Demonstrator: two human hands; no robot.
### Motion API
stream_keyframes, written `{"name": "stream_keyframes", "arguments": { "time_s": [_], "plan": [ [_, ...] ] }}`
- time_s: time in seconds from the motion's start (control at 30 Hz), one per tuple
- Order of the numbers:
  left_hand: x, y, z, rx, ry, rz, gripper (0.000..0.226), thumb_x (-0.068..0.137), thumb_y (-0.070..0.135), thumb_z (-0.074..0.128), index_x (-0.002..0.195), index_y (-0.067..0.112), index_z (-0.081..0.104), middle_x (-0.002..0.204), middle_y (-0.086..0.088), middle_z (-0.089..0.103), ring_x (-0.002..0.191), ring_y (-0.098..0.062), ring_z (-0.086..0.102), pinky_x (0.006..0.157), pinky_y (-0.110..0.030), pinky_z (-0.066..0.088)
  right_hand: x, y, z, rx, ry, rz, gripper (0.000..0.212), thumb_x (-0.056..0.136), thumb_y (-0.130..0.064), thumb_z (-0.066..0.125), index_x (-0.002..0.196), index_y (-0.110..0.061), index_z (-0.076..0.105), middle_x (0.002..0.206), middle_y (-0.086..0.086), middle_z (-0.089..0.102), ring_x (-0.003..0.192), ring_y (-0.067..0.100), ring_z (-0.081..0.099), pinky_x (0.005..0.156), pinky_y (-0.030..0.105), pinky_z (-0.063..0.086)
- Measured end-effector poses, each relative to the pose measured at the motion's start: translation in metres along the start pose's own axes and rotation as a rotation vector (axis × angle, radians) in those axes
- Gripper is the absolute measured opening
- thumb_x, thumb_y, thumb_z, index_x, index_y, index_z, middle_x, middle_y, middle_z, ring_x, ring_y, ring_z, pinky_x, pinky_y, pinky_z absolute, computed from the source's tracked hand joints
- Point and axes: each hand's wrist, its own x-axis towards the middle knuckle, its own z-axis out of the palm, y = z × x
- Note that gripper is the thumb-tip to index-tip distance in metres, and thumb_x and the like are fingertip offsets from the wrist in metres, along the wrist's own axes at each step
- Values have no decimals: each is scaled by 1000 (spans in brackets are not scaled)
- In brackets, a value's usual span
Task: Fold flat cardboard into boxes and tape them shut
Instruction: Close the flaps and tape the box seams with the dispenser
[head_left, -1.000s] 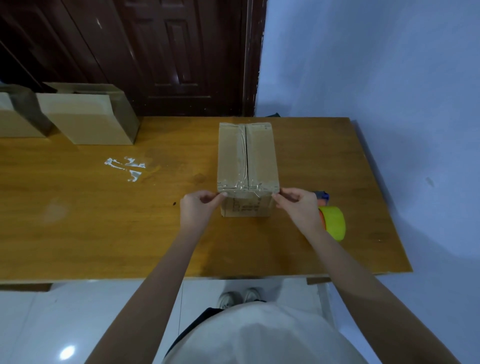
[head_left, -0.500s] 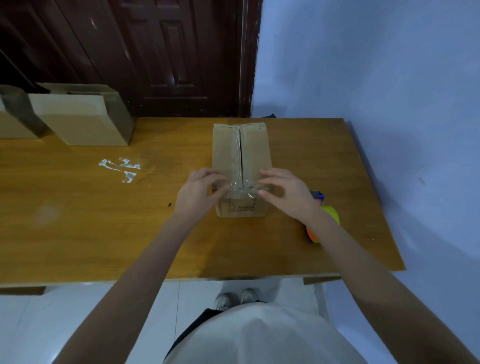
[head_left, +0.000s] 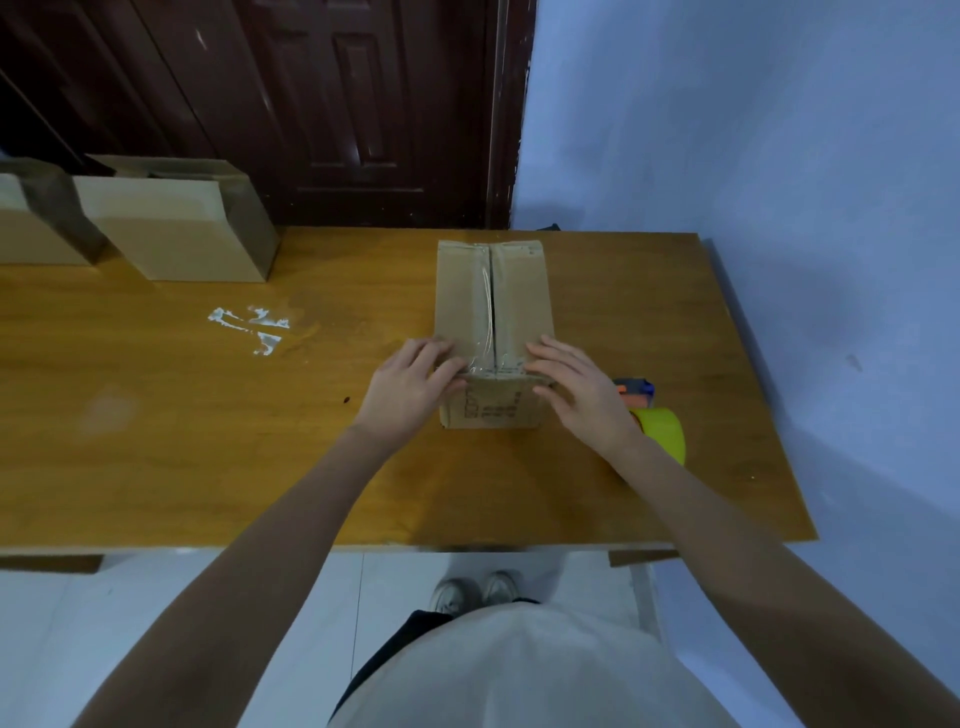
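Note:
A closed brown cardboard box (head_left: 493, 296) stands on the wooden table (head_left: 208, 441), its long side running away from me. Clear tape covers the seam between its two top flaps. My left hand (head_left: 410, 387) lies with straight fingers on the near left corner of the box top. My right hand (head_left: 576, 389) lies the same way on the near right corner. Both press the tape end down over the near edge. A yellow tape roll in an orange and blue dispenser (head_left: 657, 421) sits just right of my right wrist, partly hidden by it.
Two folded cardboard boxes, one (head_left: 176, 228) and another (head_left: 31, 223), stand at the table's far left. White tape scraps (head_left: 254, 327) stick to the tabletop left of the box. A dark wooden door stands behind the table; a blue wall borders its right edge.
Both hands moved from the box's near side corners up onto its top and now press flat near the seam. The box has not moved.

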Motion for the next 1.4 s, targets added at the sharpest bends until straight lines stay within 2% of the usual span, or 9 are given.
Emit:
{"name": "stream_keyframes", "arguments": {
  "time_s": [0.1, 0.17, 0.27, 0.53, 0.87, 1.03, 1.13, 1.23, 1.4],
  "plan": [
    [-1, 4, 1, -3, -12, -29, 27, 93, 31, 51, 101, 10, 67, 110, -13, 65, 104, -30, 60, 70, -41, 55, -3, -1, -1, 20, 10, 30, 32, 85, -13, 67, 116, -15, 65, 133, 1, 56, 134, 15, 41, 106, 46, 39],
    [-1, 10, 0, -21, -26, -77, 31, 92, 35, 50, 102, 11, 66, 113, -12, 64, 107, -30, 59, 76, -41, 54, -3, -6, -1, 0, 34, 89, 32, 83, -34, 67, 112, -20, 66, 132, -4, 58, 133, 11, 41, 101, 53, 41],
    [1, 21, 0, -17, -48, -169, 37, 88, 43, 50, 97, 10, 66, 110, -13, 64, 105, -31, 58, 78, -39, 52, 6, -21, 9, -69, 110, 194, 42, 77, -53, 65, 97, -17, 67, 121, 0, 63, 124, 17, 49, 95, 43, 45],
    [1, 6, 0, -176, -31, -202, 37, 83, 46, 52, 93, 15, 70, 107, -5, 66, 94, -25, 60, 71, -34, 51, 8, -9, 5, 94, 83, 150, 26, 75, -18, 76, 98, -9, 70, 118, 7, 65, 120, 16, 49, 103, 29, 38],
    [-8, -10, 0, -265, -50, -88, 32, 93, 30, 47, 109, 14, 70, 120, -4, 64, 111, -24, 58, 83, -40, 54, 10, 6, -15, 59, -131, 42, 33, 87, 1, 62, 117, -11, 66, 131, 3, 58, 130, 9, 39, 108, 13, 26],
    [-10, -13, -8, -260, -154, -64, 39, 91, 14, 46, 127, 18, 61, 135, -3, 55, 124, -24, 51, 90, -43, 51, 7, 8, -18, 32, -139, -3, 36, 89, 2, 56, 121, -15, 64, 134, -2, 55, 133, 9, 37, 108, 21, 30],
    [-11, -13, -15, -247, -201, -73, 42, 95, 31, 37, 131, 22, 57, 138, -1, 52, 128, -21, 47, 93, -41, 48, 8, 3, -18, -25, -61, -15, 27, 86, -17, 64, 112, -19, 69, 127, -5, 61, 126, 6, 45, 100, 30, 45],
    [-8, -1, -14, -261, -154, -161, 46, 86, 49, 54, 119, 20, 66, 129, -2, 60, 120, -21, 54, 93, -38, 49, 7, -5, -7, -46, 13, 13, 32, 79, -36, 71, 103, -15, 71, 121, 0, 65, 120, 15, 53, 96, 36, 48],
    [-1, 9, -6, -324, -51, -288, 28, 78, 34, 71, 98, 13, 73, 112, -4, 67, 105, -24, 60, 81, -34, 53, 8, -8, 7, 9, 106, 79, 21, 77, -15, 76, 96, -8, 72, 114, 6, 68, 116, 21, 55, 97, 35, 46]
  ]
}}
